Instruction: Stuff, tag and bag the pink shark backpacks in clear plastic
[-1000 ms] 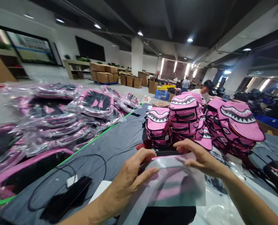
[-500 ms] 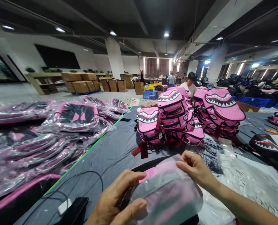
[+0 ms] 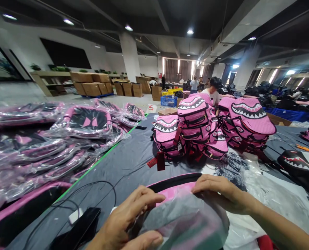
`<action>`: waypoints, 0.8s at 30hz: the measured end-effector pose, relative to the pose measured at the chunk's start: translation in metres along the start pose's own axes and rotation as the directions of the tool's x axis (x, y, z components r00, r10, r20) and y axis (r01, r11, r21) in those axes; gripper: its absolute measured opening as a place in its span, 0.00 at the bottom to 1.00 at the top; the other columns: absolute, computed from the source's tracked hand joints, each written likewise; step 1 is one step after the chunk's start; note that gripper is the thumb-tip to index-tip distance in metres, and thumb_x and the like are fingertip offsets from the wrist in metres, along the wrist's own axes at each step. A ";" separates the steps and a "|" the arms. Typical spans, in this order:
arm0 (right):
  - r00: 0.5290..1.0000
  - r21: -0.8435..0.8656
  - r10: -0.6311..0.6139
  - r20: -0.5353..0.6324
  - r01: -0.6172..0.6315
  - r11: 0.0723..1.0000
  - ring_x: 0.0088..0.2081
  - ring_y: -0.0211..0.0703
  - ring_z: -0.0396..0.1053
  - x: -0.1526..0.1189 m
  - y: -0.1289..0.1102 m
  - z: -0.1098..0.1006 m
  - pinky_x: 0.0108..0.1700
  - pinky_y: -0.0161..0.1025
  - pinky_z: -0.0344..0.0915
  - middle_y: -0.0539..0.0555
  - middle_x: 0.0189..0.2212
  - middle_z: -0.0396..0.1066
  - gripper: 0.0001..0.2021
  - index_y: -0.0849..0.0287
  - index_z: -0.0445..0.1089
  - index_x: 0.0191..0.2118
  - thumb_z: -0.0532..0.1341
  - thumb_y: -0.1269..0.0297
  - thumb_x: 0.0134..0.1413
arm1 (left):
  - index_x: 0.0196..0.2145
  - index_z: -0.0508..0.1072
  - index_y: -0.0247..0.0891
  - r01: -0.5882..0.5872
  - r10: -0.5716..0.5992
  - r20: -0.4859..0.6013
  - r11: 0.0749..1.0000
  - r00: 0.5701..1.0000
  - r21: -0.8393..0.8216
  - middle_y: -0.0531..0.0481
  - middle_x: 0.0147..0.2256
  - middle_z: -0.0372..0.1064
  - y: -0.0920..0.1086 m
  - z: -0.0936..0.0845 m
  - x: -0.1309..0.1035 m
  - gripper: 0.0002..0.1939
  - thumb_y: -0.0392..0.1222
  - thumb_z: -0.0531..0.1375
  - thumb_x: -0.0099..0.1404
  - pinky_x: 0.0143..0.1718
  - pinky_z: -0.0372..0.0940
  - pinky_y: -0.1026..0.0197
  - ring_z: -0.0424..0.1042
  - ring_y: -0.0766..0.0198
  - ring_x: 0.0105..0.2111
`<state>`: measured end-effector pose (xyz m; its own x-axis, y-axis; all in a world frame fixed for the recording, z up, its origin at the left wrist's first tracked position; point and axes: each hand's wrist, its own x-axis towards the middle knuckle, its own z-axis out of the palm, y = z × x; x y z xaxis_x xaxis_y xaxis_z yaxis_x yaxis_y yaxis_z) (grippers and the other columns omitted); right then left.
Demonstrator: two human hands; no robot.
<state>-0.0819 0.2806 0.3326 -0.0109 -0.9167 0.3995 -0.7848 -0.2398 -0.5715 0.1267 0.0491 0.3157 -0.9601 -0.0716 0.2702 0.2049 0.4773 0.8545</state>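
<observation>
In front of me a pink bag with a black edge [image 3: 173, 182] is partly covered by a cloudy translucent plastic sheet [image 3: 190, 222]. My left hand [image 3: 129, 222] grips its left side, the thumb lying over the film and the fingers along the pink edge. At the upper right, my right hand [image 3: 219, 191] has its fingertips bent onto the film's top edge, against the pink fabric. The right thumb is hidden. Just beyond stand stacked pink backpacks [image 3: 167, 133] with shark-mouth prints and dark red tags [image 3: 161, 161].
Plastic-wrapped pink and black bags [image 3: 88, 121] are heaped on the left, past a green table edge [image 3: 110, 149]. A cable [image 3: 115, 194] and a black flat object [image 3: 78, 229] lie near my left hand. Clear plastic [image 3: 271, 194] and a black shark-print bag [image 3: 300, 163] are on the right.
My right hand has gone from pinching the raised film to lying across the top edge. The film there is lower, and more of the black edge shows.
</observation>
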 end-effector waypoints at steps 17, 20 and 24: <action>0.981 -0.081 0.166 0.104 -0.158 0.984 0.42 0.44 0.75 -0.014 -0.029 0.000 0.42 0.34 0.73 0.54 0.44 0.75 0.26 0.42 0.63 0.61 0.63 0.70 0.60 | 0.43 0.68 0.42 -0.138 0.157 -0.049 0.952 0.986 0.273 0.49 0.40 0.67 0.008 0.025 -0.023 0.08 0.47 0.58 0.71 0.41 0.66 0.66 0.68 0.63 0.40; 0.978 -0.019 0.159 0.133 -0.158 0.987 0.45 0.46 0.76 -0.013 -0.030 -0.006 0.46 0.36 0.75 0.54 0.47 0.75 0.22 0.43 0.66 0.58 0.61 0.68 0.61 | 0.42 0.70 0.42 -0.004 -0.007 0.081 0.991 0.997 0.137 0.49 0.42 0.68 0.013 0.019 -0.018 0.10 0.50 0.59 0.71 0.41 0.64 0.65 0.67 0.63 0.40; 0.942 0.027 0.275 0.193 -0.285 0.958 0.38 0.44 0.75 -0.010 -0.033 -0.014 0.40 0.34 0.75 0.54 0.39 0.76 0.10 0.49 0.73 0.48 0.63 0.63 0.61 | 0.40 0.73 0.43 0.097 -0.087 0.232 0.995 0.969 -0.033 0.51 0.41 0.70 0.032 -0.008 -0.001 0.16 0.58 0.61 0.67 0.44 0.62 0.63 0.66 0.62 0.42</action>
<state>-0.0649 0.3019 0.3572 -0.1066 -0.9910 0.0810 -0.7321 0.0231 -0.6808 0.1361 0.0577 0.3462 -0.9921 0.0924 0.0846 0.1169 0.4392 0.8908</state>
